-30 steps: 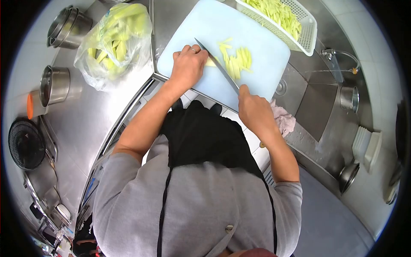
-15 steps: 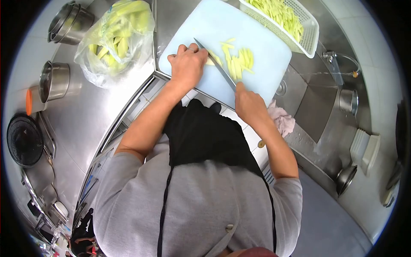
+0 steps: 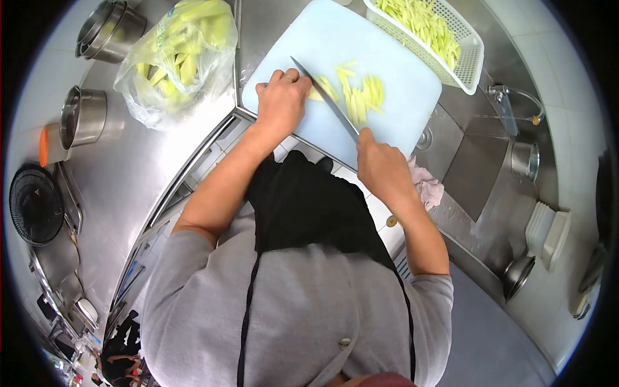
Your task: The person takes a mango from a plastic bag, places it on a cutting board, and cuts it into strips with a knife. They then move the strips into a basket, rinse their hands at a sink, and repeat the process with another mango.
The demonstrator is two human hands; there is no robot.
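On a pale blue cutting board [image 3: 293,39], my right hand [image 3: 385,166] grips a knife [image 3: 336,109] by its handle. The blade slants up and left, its tip past my left hand. My left hand [image 3: 282,100] is closed with curled fingers, pressing a pale green vegetable piece [image 3: 314,95] against the board beside the blade. The piece is mostly hidden under the fingers. A few cut strips [image 3: 327,86] lie just across the blade. Farther right sits a loose pile of pale green vegetable sticks [image 3: 358,103].
A white perforated basket [image 3: 474,74] of cut sticks stands at the board's upper right. Left is a clear plastic bag [image 3: 151,106] of larger pieces, with metal pots [image 3: 93,116] beyond. The sink [image 3: 477,174], a running faucet [image 3: 506,109] and a pink cloth [image 3: 427,186] are right.
My right hand and the knife handle have shifted slightly right and down. The blade still lies beside my left fingers, which keep their place on the board.
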